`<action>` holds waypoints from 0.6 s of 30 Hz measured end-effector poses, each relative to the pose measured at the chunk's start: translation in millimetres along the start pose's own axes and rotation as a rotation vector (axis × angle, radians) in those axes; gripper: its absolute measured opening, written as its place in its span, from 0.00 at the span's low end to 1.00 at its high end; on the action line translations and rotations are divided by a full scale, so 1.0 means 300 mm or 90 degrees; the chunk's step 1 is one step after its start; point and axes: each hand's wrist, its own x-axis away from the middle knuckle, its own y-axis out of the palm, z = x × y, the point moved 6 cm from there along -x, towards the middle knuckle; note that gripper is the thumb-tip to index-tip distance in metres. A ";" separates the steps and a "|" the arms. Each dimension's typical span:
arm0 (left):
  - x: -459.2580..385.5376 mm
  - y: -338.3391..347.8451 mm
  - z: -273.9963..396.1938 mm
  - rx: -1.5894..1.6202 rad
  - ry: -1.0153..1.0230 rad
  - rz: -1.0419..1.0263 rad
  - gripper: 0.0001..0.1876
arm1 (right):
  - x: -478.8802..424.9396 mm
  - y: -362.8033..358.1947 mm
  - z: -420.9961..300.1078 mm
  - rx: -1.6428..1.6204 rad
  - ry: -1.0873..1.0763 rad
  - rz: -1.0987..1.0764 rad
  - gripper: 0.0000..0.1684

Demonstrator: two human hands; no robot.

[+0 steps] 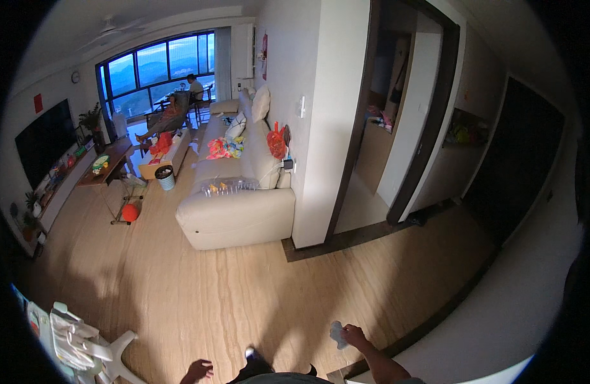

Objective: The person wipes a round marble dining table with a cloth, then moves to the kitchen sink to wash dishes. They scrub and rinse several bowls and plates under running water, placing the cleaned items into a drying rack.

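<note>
My right hand (354, 335) grips a small light grey cloth (338, 335), held out over the wood-patterned floor (218, 293). At the bottom edge of the view, my left hand (201, 369) is partly visible, its fingers loosely apart with nothing in them. Between the two hands, my shoe (249, 352) shows below my dark clothing. To the left of my left hand stands a white plastic high chair (84, 341) with splayed legs, cut off by the picture's rim.
A cream sofa (237, 218) stands ahead beside a wall corner (309, 201). An open doorway (367, 216) lies to its right. Leftward are a wooden table (100, 176), an orange ball (130, 212) and a wastebasket (165, 180). Two people (196, 89) sit by the far windows.
</note>
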 end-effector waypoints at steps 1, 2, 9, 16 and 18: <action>-0.055 0.009 0.084 0.003 0.021 -0.010 0.20 | -0.036 -0.015 0.001 -0.010 0.012 0.007 0.20; -0.106 0.010 0.177 0.008 0.045 -0.017 0.20 | -0.062 -0.008 0.015 -0.010 0.024 0.002 0.20; -0.433 0.156 1.036 0.036 0.248 -0.057 0.18 | -0.028 0.074 0.168 0.049 0.200 -0.118 0.21; -0.563 0.606 1.984 -0.058 0.439 -0.205 0.19 | -0.161 0.021 0.061 0.011 0.292 -0.116 0.21; -0.575 0.761 2.191 -0.087 0.485 -0.245 0.19 | -0.254 -0.002 0.007 -0.009 0.287 -0.100 0.21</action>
